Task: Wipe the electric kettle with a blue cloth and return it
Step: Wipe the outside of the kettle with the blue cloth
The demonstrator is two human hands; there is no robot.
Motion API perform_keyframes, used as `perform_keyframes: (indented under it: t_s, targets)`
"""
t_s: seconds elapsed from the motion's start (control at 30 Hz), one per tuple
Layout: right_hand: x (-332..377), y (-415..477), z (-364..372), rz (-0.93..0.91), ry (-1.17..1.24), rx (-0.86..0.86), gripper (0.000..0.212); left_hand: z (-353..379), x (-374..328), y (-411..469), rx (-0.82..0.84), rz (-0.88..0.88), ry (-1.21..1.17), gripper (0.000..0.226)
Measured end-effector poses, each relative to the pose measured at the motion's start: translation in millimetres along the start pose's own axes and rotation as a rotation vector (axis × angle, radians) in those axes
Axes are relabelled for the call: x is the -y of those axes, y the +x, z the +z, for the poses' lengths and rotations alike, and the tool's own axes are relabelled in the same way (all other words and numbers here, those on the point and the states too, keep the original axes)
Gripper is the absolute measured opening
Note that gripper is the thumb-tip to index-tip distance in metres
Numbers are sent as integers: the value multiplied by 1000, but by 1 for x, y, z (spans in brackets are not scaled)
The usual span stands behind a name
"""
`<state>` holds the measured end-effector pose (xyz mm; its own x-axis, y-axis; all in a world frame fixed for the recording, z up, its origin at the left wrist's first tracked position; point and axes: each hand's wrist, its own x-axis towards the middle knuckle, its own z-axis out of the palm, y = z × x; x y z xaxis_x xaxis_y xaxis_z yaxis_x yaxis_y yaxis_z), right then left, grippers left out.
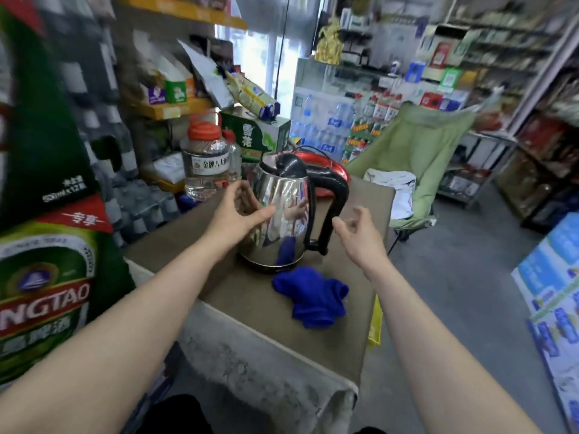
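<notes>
A shiny stainless-steel electric kettle with a black lid and black loop handle (282,211) stands upright on the brown-topped bench (266,308), its long axis vertical. Its handle points to the right and slightly toward the person, and its spout faces away to the left. The left hand (239,211) lies against the kettle's left flank, fingers (247,198) spread and curved around the steel wall, thumb pressed on the front. The right hand (360,233) hovers just beside the handle without touching it, fingers loosely curled and holding nothing. A crumpled blue cloth (313,296) lies on the bench just in front of the kettle's base, apart from both hands. A clear plastic jug with a red cap (205,161) stands behind the kettle to the left.
</notes>
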<state>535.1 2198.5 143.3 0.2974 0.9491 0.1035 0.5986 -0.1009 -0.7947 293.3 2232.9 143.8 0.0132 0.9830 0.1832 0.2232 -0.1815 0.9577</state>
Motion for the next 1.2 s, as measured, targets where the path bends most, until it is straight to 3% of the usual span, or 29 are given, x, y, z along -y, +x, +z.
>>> perform_keyframes:
  t_s: [0.03,0.13,0.2,0.33,0.43,0.53,0.63,0.7,0.83,1.0,1.2]
  targets:
    - [-4,-12,3,6,-99,35,58,-1,-1,-3,-4,-6,18,88]
    - [-14,-65,25,-41,-392,349,59,-2,1,-16,22,-15,98,94]
    - [-19,-76,31,-103,-517,332,48,-5,2,-26,-5,-14,174,93]
    - [6,-67,4,-102,-224,127,18,-11,-9,-48,-163,167,331,64]
    - [43,-57,-20,-180,101,134,11,-12,-26,-53,9,220,249,53]
    - [78,-48,-32,-261,266,181,14,-15,-52,-49,227,129,-35,73]
    - [94,-46,-31,-175,441,273,11,-17,-72,-41,321,73,-232,44]
    - [96,-47,-25,-120,471,249,9,-16,-81,-38,299,63,-235,23]
    - [99,-53,-18,-18,572,296,48,-12,-83,-33,200,62,-178,10]
    - [89,-51,-13,-211,427,268,11,-14,-79,-32,151,64,-106,13]
    - [91,-47,-13,-230,463,224,21,-18,-83,-35,227,52,-59,15]
